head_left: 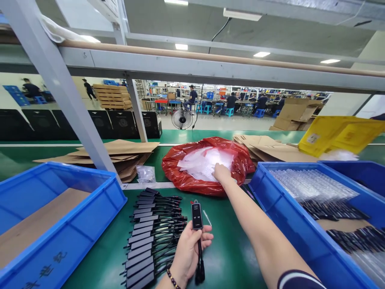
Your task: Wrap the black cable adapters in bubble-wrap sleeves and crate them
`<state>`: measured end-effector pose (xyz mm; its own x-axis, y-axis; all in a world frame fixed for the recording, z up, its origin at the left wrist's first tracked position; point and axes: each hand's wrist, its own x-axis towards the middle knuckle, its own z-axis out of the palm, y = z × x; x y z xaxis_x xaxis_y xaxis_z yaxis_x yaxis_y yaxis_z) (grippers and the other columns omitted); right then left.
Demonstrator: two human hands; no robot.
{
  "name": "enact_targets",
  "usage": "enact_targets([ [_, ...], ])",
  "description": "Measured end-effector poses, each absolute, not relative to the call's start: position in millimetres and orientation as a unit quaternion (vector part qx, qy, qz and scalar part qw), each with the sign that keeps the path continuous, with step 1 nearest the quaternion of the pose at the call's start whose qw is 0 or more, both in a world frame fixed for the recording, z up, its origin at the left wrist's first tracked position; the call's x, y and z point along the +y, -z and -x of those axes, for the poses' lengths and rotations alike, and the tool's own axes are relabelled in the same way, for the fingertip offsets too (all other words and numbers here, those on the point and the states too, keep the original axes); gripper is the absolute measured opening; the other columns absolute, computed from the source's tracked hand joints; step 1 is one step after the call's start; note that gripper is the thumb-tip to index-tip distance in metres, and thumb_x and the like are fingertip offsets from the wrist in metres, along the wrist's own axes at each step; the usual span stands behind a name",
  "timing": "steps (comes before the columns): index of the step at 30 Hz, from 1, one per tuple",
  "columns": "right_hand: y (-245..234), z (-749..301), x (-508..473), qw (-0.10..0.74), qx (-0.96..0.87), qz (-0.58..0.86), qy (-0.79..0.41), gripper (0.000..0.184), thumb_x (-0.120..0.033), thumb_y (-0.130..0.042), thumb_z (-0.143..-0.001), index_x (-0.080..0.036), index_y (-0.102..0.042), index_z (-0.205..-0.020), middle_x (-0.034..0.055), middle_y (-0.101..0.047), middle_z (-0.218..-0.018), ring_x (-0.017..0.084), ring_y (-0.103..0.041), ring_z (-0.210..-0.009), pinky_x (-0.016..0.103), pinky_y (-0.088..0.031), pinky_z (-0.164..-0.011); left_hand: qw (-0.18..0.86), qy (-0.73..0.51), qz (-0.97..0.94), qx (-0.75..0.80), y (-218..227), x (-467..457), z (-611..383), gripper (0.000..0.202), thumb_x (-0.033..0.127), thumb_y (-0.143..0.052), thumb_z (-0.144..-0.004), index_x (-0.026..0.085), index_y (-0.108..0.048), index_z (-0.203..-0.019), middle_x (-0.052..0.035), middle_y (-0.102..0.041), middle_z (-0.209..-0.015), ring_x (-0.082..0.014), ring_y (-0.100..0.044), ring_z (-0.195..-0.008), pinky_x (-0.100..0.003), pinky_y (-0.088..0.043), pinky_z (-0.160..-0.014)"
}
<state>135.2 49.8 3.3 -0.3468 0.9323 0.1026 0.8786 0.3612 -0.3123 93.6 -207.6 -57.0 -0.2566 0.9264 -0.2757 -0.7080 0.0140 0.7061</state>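
My left hand (191,245) is closed around a small black box-shaped electronic device (197,216), held upright with its labelled face towards me. Black cables with plugs (200,273) hang down from it past my palm. Farther forward, my right hand (221,172) reaches into a red plastic bag (177,170) full of white translucent plastic bags (201,162). Its fingers look drawn together against this plastic; the fingertips are partly hidden, so what they grip is unclear. On the green table left of my left hand lies a row of similar black devices (140,253) with cables.
A blue bin (99,216) with cardboard in it stands left. Another blue bin (270,212) at right holds bagged devices (313,184). Cardboard sheets (126,150), a small clear bag (146,174) and a yellow bin (325,136) lie beyond. A metal post (75,104) rises at left.
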Motion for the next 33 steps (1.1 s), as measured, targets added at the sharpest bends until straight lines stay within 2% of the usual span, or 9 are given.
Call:
enact_targets([
  [3,1.7,-133.6,52.7,0.137,-0.809,0.555,-0.138,0.034,-0.011,-0.061,-0.068,-0.004,-0.057,-0.101,0.0207,-0.062,-0.095,0.028,-0.058,-0.092,0.034,-0.041,-0.076,0.593,-0.688,-0.147,0.392,59.2,-207.4,-93.5,0.022,0.02,-0.066,-0.069,0.013,-0.052,-0.085,-0.008,-0.066,-0.078,-0.0115,-0.061,-0.059,-0.021,-0.048,-0.053],
  [8,-7.4,-150.2,37.5,0.172,-0.808,0.512,-0.236,0.007,-0.018,-0.058,-0.071,-0.011,-0.06,-0.07,0.0066,-0.062,-0.062,0.016,-0.06,-0.062,0.024,-0.041,-0.058,0.6,-0.682,-0.159,0.386,60.2,-207.2,-94.0,0.02,0.019,-0.064,-0.069,0.013,-0.05,-0.083,-0.0055,-0.065,-0.073,-0.0105,-0.059,-0.057,-0.021,-0.048,-0.051],
  [12,-3.6,-181.6,5.2,0.269,-0.762,0.485,-0.334,0.021,-0.033,-0.046,-0.08,-0.016,-0.052,-0.069,-0.0035,-0.051,-0.046,0.007,-0.041,-0.034,0.019,-0.031,-0.037,0.619,-0.665,-0.188,0.374,59.8,-209.8,-96.2,0.021,0.02,-0.064,-0.069,0.014,-0.049,-0.082,-0.0047,-0.064,-0.071,-0.0108,-0.059,-0.056,-0.021,-0.048,-0.05],
  [16,20.7,-206.9,-35.0,0.422,-0.609,0.43,-0.516,0.034,-0.048,-0.059,-0.069,-0.019,-0.042,-0.061,-0.0086,-0.041,-0.039,0.004,-0.029,-0.028,0.017,-0.019,-0.029,0.657,-0.621,-0.245,0.351,61.7,-212.6,-101.5,0.025,0.023,-0.065,-0.068,0.014,-0.05,-0.085,-0.0057,-0.065,-0.07,-0.0113,-0.06,-0.052,-0.02,-0.047,-0.046],
  [19,38.0,-214.8,-59.7,0.458,-0.558,0.42,-0.55,0.041,-0.053,-0.062,-0.065,-0.019,-0.04,-0.059,-0.009,-0.04,-0.039,0.003,-0.028,-0.029,0.016,-0.018,-0.029,0.683,-0.583,-0.275,0.342,64.7,-213.6,-104.9,0.029,0.024,-0.066,-0.068,0.013,-0.05,-0.091,-0.0064,-0.066,-0.067,-0.0123,-0.061,-0.049,-0.019,-0.046,-0.043],
  [23,49.6,-219.5,-82.4,0.443,-0.582,0.401,-0.551,0.044,-0.059,-0.055,-0.071,-0.019,-0.041,-0.057,-0.008,-0.038,-0.041,0.003,-0.028,-0.03,0.017,-0.019,-0.03,0.703,-0.557,-0.285,0.338,70.5,-213.7,-105.5,0.044,0.024,-0.066,-0.069,0.013,-0.046,-0.107,-0.008,-0.068,-0.068,-0.0147,-0.063,-0.05,-0.019,-0.047,-0.042],
  [27,51.7,-225.8,-92.3,0.356,-0.688,0.337,-0.536,0.047,-0.058,-0.052,-0.074,-0.018,-0.042,-0.051,-0.0054,-0.039,-0.043,0.005,-0.031,-0.036,0.02,-0.024,-0.036,0.7,-0.566,-0.284,0.328,74.3,-213.1,-103.7,0.084,0.024,-0.064,-0.073,0.022,-0.01,-0.137,-0.0085,-0.07,-0.077,-0.017,-0.066,-0.052,-0.019,-0.048,-0.042],
  [29,50.4,-228.6,-93.2,0.324,-0.711,0.308,-0.543,0.045,-0.056,-0.053,-0.074,-0.018,-0.045,-0.053,-0.0054,-0.039,-0.043,0.006,-0.033,-0.039,0.02,-0.026,-0.039,0.699,-0.57,-0.282,0.328,74.5,-212.3,-103.0,0.093,0.024,-0.063,-0.074,0.024,0.003,-0.139,-0.0092,-0.07,-0.08,-0.0172,-0.066,-0.051,-0.019,-0.048,-0.041],
  [33,45.0,-231.3,-94.3,0.275,-0.725,0.27,-0.571,0.037,-0.05,-0.06,-0.071,-0.015,-0.054,-0.06,-0.0044,-0.044,-0.047,0.008,-0.039,-0.047,0.021,-0.033,-0.047,0.682,-0.59,-0.272,0.334,74.5,-209.9,-101.8,0.095,0.025,-0.063,-0.075,0.027,0.008,-0.138,-0.0077,-0.07,-0.08,-0.0165,-0.065,-0.049,-0.019,-0.047,-0.039],
])
